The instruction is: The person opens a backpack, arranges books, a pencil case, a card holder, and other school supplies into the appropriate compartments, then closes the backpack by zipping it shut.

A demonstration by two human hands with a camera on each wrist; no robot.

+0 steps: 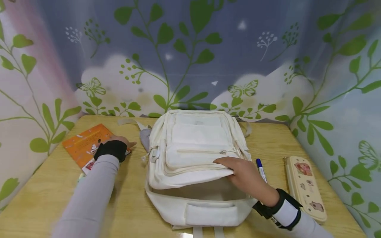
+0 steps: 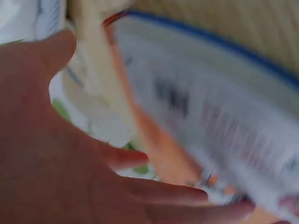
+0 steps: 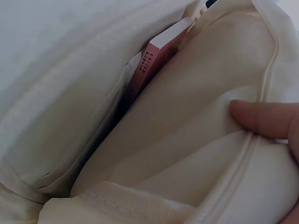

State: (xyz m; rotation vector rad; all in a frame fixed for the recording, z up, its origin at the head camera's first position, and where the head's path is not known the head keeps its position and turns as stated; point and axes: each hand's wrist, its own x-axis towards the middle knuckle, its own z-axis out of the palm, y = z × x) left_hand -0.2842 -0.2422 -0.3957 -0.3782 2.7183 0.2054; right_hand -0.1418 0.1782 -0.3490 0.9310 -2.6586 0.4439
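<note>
A cream backpack lies on the table, its main compartment gaping toward me. My right hand pinches the opening's upper edge, thumb inside the rim, and holds it lifted. Inside, the right wrist view shows a thick book with a red spine standing in an inner pocket. My left hand is at the right side of an orange book, left of the backpack. Its fingers are extended and overlap the orange cover in the left wrist view. A blurred white, blue-edged cover with a barcode lies against the orange one.
A blue-capped marker lies right of the backpack, beside a cream pencil case with animal pictures. A grey pendant hangs at the backpack's left side. Leaf-patterned curtains enclose the wooden table at the back and sides.
</note>
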